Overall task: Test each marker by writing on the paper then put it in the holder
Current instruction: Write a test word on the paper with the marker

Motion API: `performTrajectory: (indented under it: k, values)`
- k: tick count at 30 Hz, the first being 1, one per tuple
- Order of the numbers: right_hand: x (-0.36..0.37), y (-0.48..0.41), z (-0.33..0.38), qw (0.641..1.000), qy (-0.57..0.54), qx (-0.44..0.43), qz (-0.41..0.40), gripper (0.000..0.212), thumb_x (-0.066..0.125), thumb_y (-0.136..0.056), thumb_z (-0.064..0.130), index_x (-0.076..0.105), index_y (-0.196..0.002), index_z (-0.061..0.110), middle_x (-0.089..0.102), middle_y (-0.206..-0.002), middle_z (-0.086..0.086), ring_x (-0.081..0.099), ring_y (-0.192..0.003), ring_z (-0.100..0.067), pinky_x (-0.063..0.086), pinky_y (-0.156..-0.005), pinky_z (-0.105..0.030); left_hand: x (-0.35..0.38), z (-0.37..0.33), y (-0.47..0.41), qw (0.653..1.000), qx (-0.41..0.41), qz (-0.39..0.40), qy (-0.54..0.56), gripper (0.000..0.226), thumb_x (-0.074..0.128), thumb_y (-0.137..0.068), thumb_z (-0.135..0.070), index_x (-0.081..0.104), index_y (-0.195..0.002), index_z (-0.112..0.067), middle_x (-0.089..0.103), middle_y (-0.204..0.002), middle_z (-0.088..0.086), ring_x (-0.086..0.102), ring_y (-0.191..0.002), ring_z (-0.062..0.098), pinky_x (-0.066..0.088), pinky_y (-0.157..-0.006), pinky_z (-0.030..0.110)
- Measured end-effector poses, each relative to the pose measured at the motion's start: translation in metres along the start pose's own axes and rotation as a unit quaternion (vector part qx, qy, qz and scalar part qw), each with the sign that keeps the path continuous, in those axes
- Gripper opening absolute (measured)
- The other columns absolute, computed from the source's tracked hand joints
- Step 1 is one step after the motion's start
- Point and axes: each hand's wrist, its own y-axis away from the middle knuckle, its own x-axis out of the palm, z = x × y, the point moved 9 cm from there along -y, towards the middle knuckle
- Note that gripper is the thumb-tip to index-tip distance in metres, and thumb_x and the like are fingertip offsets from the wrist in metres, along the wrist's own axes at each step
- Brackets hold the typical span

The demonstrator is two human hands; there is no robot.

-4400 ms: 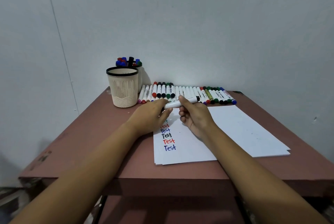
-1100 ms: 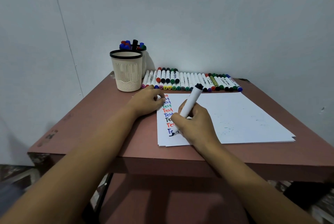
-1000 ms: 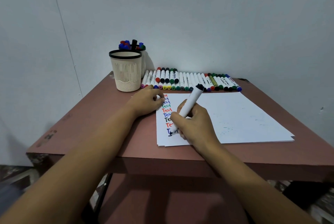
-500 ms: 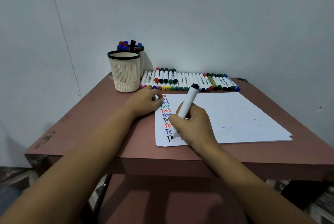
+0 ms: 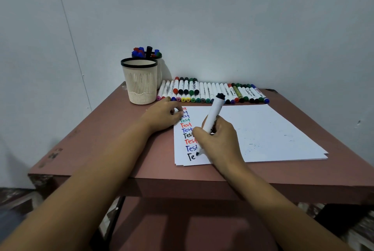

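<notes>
**Black marker mid-word on the paper**

The right hand (image 5: 219,142) has its fingers wrapped around a white marker (image 5: 213,116). The tip is down near the 7 o'clock corner of the paper (image 5: 263,129), beside a black "Te", and the hand hides the ends of the lower words. The left hand (image 5: 162,117) rests on the 11 o'clock corner with its fingers curled; I cannot tell if they hold anything. On the tabletop (image 5: 121,139), the cream holder (image 5: 140,84) stands at 11 o'clock, partly hiding a second pot (image 5: 159,68). The spare markers (image 5: 210,91) lie in a row at 12 o'clock.
</notes>
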Motion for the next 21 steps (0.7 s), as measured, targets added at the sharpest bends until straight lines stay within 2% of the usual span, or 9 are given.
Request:
performTrajectory:
  k: [3, 7, 10, 13, 17, 21]
  values:
    - [-0.0007, 0.0004, 0.0003, 1.000, 0.005, 0.003, -0.003, 0.032, 0.061, -0.085, 0.008, 0.043, -0.060, 0.019, 0.049, -0.043, 0.019, 0.052, -0.044, 0.004, 0.045, -0.044, -0.017, -0.0004, -0.0007, 0.0001, 1.000, 0.000, -0.001, 0.001, 0.021, 0.053, -0.091, -0.034, 0.064, -0.106, -0.023, 0.048, -0.095, 0.000, 0.050, -0.086, 0.015, 0.042, -0.080, 0.030]
    - [-0.0009, -0.0007, -0.0006, 1.000, 0.010, 0.003, -0.007, 0.031, 0.063, -0.083, 0.009, 0.043, -0.059, 0.017, 0.046, -0.044, 0.011, 0.046, -0.043, 0.002, 0.035, -0.041, -0.010, -0.0008, -0.0014, 0.0002, 1.000, 0.005, -0.006, 0.003, 0.021, 0.054, -0.091, -0.032, 0.064, -0.105, -0.022, 0.048, -0.094, 0.001, 0.050, -0.084, 0.014, 0.037, -0.075, 0.026]
    - [0.0003, -0.0004, -0.0013, 1.000, 0.012, 0.006, 0.000, 0.034, 0.061, -0.084, 0.010, 0.041, -0.059, 0.020, 0.046, -0.042, 0.018, 0.048, -0.042, 0.002, 0.040, -0.043, -0.014, -0.0008, -0.0016, 0.0003, 1.000, 0.006, -0.008, 0.003, 0.020, 0.054, -0.091, -0.031, 0.065, -0.105, -0.021, 0.048, -0.094, 0.002, 0.050, -0.086, 0.016, 0.037, -0.075, 0.026]
    - [0.0014, 0.0000, 0.0001, 1.000, 0.015, 0.003, 0.007, 0.035, 0.060, -0.085, 0.009, 0.040, -0.059, 0.023, 0.047, -0.041, 0.021, 0.049, -0.042, 0.004, 0.040, -0.042, -0.013, -0.0004, -0.0011, 0.0004, 1.000, 0.002, -0.005, 0.003, 0.021, 0.053, -0.091, -0.032, 0.064, -0.105, -0.022, 0.048, -0.094, 0.001, 0.050, -0.086, 0.015, 0.040, -0.078, 0.028]
    - [-0.0017, 0.0005, 0.0004, 1.000, 0.007, 0.008, -0.008, 0.034, 0.061, -0.084, 0.008, 0.042, -0.058, 0.018, 0.046, -0.042, 0.012, 0.049, -0.042, 0.000, 0.036, -0.040, -0.010, -0.0002, -0.0012, 0.0000, 1.000, 0.005, -0.007, 0.005, 0.020, 0.054, -0.091, -0.032, 0.065, -0.105, -0.022, 0.048, -0.094, 0.001, 0.050, -0.085, 0.016, 0.039, -0.077, 0.027]
    - [-0.0073, 0.0009, 0.0030, 0.999, -0.005, 0.004, -0.036, 0.033, 0.061, -0.085, 0.007, 0.041, -0.060, 0.015, 0.041, -0.053, 0.005, 0.048, -0.041, 0.005, 0.031, -0.037, -0.007, -0.0008, -0.0014, 0.0001, 1.000, 0.004, -0.004, 0.003, 0.020, 0.053, -0.091, -0.032, 0.064, -0.105, -0.022, 0.048, -0.094, 0.001, 0.049, -0.085, 0.014, 0.039, -0.077, 0.028]
